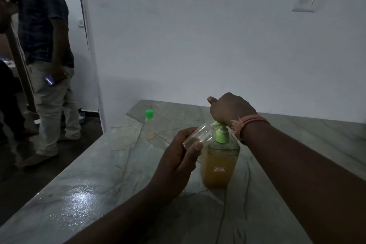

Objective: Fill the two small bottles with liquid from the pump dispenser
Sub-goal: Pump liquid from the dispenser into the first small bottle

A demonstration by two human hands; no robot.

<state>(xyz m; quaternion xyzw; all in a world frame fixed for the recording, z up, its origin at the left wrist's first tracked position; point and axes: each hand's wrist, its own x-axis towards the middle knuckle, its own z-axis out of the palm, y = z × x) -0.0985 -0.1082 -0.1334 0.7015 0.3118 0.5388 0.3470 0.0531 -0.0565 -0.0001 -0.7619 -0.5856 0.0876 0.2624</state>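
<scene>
A clear pump dispenser (218, 166) holding amber liquid, with a green pump head, stands on the marble table (111, 164). My right hand (229, 111) rests on top of the pump head, fingers curled, thumb sticking out to the left. My left hand (178, 156) grips a small clear uncapped bottle (200, 134), tilted with its mouth against the green nozzle. A second small clear bottle (149, 125) with a green cap stands upright farther back on the left, apart from both hands.
The table's left edge drops to a dark floor where a person (47, 49) stands by a doorway. A white wall runs right behind the table, with a switch plate (306, 0) high on the right.
</scene>
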